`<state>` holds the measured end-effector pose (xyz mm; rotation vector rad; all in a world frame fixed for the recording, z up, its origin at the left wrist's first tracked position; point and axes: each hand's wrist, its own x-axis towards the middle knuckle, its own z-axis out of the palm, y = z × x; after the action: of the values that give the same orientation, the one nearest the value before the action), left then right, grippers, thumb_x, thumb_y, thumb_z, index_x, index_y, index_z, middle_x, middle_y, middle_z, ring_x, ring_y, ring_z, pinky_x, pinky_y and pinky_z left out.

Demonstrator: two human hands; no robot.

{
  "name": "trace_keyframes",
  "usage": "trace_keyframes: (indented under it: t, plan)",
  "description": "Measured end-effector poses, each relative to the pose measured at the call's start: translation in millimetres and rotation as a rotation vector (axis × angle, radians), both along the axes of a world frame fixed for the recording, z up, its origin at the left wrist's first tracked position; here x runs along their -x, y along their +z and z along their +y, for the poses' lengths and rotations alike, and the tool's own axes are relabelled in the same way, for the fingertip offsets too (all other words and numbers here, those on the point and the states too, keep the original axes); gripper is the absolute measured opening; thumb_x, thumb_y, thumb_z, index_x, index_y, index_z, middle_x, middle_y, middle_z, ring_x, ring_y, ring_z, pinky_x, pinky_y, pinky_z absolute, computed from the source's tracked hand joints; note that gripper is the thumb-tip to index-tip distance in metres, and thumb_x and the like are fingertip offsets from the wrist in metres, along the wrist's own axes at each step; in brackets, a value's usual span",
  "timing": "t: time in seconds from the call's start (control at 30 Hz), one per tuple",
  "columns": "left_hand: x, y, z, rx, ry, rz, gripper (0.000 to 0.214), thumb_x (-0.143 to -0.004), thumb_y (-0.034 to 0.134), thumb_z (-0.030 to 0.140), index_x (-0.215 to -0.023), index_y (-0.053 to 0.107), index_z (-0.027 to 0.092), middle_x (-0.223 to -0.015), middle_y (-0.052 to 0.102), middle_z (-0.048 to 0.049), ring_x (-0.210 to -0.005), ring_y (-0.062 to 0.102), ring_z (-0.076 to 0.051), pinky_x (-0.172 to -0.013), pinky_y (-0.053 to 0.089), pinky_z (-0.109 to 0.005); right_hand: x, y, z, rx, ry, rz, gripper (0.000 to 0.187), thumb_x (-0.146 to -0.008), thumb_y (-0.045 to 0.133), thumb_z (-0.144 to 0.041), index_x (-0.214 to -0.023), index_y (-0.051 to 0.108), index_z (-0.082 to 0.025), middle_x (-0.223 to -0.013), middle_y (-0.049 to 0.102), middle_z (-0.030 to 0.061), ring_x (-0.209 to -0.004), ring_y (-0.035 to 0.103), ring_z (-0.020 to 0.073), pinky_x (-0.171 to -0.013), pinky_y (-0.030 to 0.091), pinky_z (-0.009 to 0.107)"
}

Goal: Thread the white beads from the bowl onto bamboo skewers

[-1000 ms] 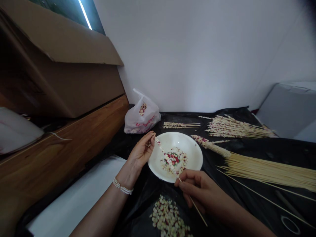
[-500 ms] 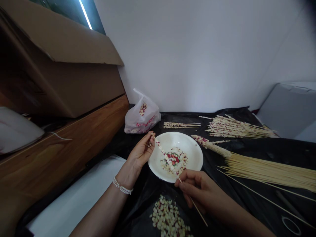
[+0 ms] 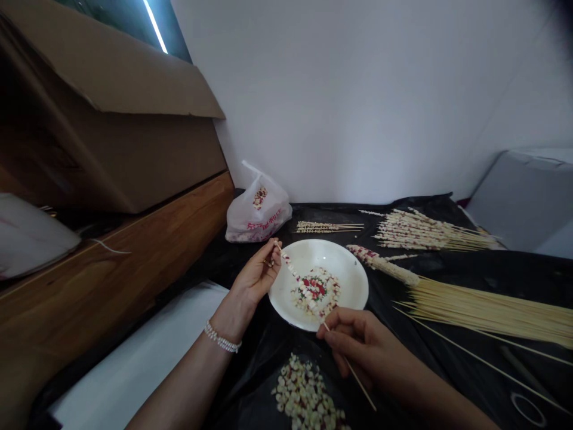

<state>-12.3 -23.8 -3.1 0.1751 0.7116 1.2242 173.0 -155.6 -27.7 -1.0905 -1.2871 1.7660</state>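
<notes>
A thin bamboo skewer (image 3: 292,272) threaded with pale and dark red pieces, which look like corn kernels, slants across the white bowl (image 3: 353,292). My left hand (image 3: 254,273) pinches its far, threaded end above the bowl's left rim. Just in front of the bowl, my right hand (image 3: 360,340) has thumb and fingers closed round the bare part of the stick, whose end sticks out below the palm. Loose kernels (image 3: 331,286) lie in the bowl over a red and green printed pattern. Nearer to me, a pile of kernels (image 3: 307,394) rests on the black plastic sheet (image 3: 250,370).
Bare skewers (image 3: 487,307) lie at right, beside a corn cob (image 3: 380,266) partly stripped of kernels. Behind are a large bundle of threaded skewers (image 3: 416,230), a smaller row (image 3: 322,227) and a white plastic bag (image 3: 259,215). A cardboard box (image 3: 147,143) stands at left.
</notes>
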Motion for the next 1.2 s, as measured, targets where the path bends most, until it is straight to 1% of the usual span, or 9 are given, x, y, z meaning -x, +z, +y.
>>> trace_keyframes:
  t: [0.27,0.47,0.63,0.77,0.9,1.07,1.2]
  plan:
    - [-1.3,3.0,-1.4,0.0,0.0,0.006,0.012,-0.091,0.053,0.01,-0.086,0.063,0.007,-0.069,0.066,-0.0039,-0.052,0.059,-0.005,-0.051,0.053,-0.012,-0.5,0.0,0.2,-0.013,0.01,-0.008,0.038,-0.083,0.063,-0.053,-0.083,0.056,-0.016,-0.05,0.054,-0.0061,-0.033,0.03,0.0011,-0.033,0.019,0.015]
    - [-0.8,1.2,-0.4,-0.015,-0.007,0.002,0.012,-0.091,0.054,0.009,-0.085,0.063,0.005,-0.07,0.066,-0.0054,-0.053,0.059,-0.006,-0.051,0.053,-0.012,-0.1,-2.2,-0.2,-0.004,0.011,-0.009,0.037,-0.082,0.063,-0.053,-0.083,0.056,-0.017,-0.048,0.052,-0.0067,-0.032,0.03,0.0021,-0.033,0.018,0.017]
    - [0.1,0.4,1.1,-0.014,-0.014,0.004,0.013,-0.091,0.052,0.008,-0.083,0.063,0.005,-0.067,0.065,-0.0044,-0.051,0.058,-0.005,-0.05,0.052,-0.012,-0.9,-4.1,-0.6,-0.02,0.006,0.003,0.039,-0.081,0.064,-0.055,-0.082,0.057,-0.016,-0.047,0.051,-0.0069,-0.035,0.029,0.0024,-0.036,0.017,0.018]
    - [-0.1,0.8,1.1,-0.016,-0.008,0.019,0.014,-0.09,0.053,0.006,-0.08,0.063,0.006,-0.066,0.064,-0.0042,-0.05,0.057,-0.005,-0.049,0.051,-0.012,-1.0,-1.1,-0.5,-0.031,-0.003,-0.006,0.042,-0.08,0.065,-0.057,-0.08,0.058,-0.016,-0.046,0.05,-0.0068,-0.038,0.031,0.003,-0.039,0.018,0.018]
    - [-1.2,1.2,0.2,-0.018,0.0,0.038,0.012,-0.088,0.055,0.005,-0.081,0.064,0.006,-0.067,0.065,-0.0043,-0.051,0.059,-0.006,-0.049,0.051,-0.012,-0.6,1.2,0.8,-0.03,-0.004,-0.022,0.044,-0.079,0.065,-0.059,-0.08,0.057,-0.016,-0.047,0.05,-0.0065,-0.037,0.03,0.0035,-0.039,0.017,0.019]
    - [-2.6,2.0,-1.1,-0.023,-0.002,0.031,0.012,-0.087,0.055,0.004,-0.08,0.063,0.007,-0.066,0.065,-0.0037,-0.05,0.058,-0.006,-0.048,0.051,-0.011,-0.9,-1.5,1.7,-0.053,-0.006,-0.035,0.043,-0.081,0.062,-0.058,-0.081,0.058,-0.015,-0.047,0.05,-0.0063,-0.038,0.03,0.0037,-0.04,0.018,0.019]
    - [-2.4,2.2,-1.1,-0.017,-0.01,0.019,0.012,-0.088,0.054,0.004,-0.08,0.063,0.007,-0.065,0.065,-0.0032,-0.05,0.058,-0.006,-0.048,0.051,-0.012,-1.1,-1.6,1.4,-0.065,-0.005,-0.054,0.045,-0.08,0.062,-0.059,-0.082,0.058,-0.015,-0.047,0.05,-0.0063,-0.039,0.031,0.0041,-0.041,0.018,0.02]
